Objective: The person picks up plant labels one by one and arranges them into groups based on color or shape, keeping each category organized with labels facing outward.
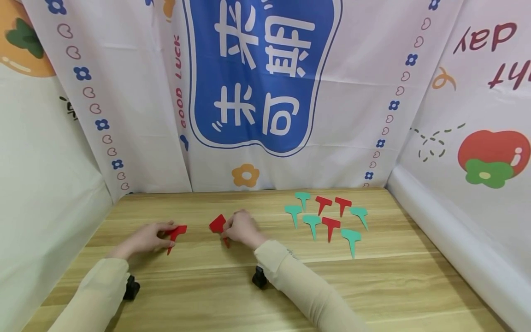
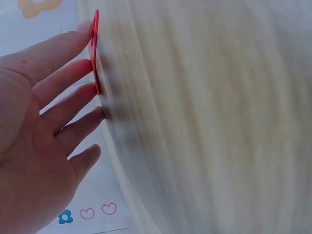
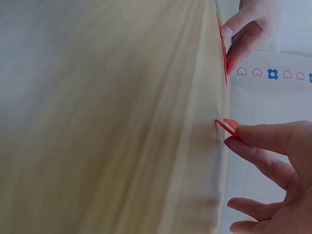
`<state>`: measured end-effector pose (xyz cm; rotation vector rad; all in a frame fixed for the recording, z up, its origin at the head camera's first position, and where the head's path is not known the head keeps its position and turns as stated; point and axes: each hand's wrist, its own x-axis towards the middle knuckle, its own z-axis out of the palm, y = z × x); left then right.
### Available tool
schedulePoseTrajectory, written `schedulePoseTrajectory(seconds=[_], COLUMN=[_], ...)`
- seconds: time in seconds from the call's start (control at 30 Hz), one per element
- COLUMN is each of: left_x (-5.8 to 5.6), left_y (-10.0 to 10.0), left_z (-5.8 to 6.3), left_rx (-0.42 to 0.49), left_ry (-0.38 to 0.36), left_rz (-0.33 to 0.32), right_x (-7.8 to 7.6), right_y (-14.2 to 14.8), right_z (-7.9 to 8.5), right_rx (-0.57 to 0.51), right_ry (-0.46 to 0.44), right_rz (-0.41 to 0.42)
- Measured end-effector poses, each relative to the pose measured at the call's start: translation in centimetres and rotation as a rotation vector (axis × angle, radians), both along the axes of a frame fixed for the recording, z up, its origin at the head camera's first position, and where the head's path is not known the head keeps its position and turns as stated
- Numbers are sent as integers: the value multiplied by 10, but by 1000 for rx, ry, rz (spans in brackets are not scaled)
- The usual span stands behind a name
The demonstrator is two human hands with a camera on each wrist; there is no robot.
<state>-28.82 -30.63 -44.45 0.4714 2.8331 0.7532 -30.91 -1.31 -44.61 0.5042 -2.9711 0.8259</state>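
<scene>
My left hand point(image 1: 148, 237) rests its fingertips on a red T-shaped plant label point(image 1: 178, 230) at the table's left. In the left wrist view its fingers look nearly straight and spread, thumb and index touching the label point(image 2: 95, 53). To the right, my right hand point(image 1: 242, 226) pinches another red T-shaped label point(image 1: 217, 224) between thumb and index finger. The right wrist view has this label point(image 3: 229, 127) tilted at the table surface, the other fingers held apart from it. A bare gap separates the two labels.
Right of my hands lie several turquoise T-shaped labels point(image 1: 312, 221) and three red ones point(image 1: 330, 223) on the wood-grain table point(image 1: 199, 295). Printed cloth point(image 1: 145, 152) rises behind the table, with more cloth along both sides. Black wrist devices point(image 1: 259, 277) sit under both forearms.
</scene>
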Motion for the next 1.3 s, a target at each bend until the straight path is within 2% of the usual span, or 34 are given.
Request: schedulePoseTrajectory(seconds=[0.67,1.13,1.3], left_x=[1,2,1], left_y=[2,3,2], left_z=[3,4,3], left_rx=[-7,-18,-11], left_ry=[-13,3,1], left_rz=[11,6,3], right_x=[11,16,18], right_y=[-37,-55,-60], right_z=[-1,-4,-5], right_rx=[83,171,152], right_ry=[15,66,59], right_rz=[-122,-158,-163])
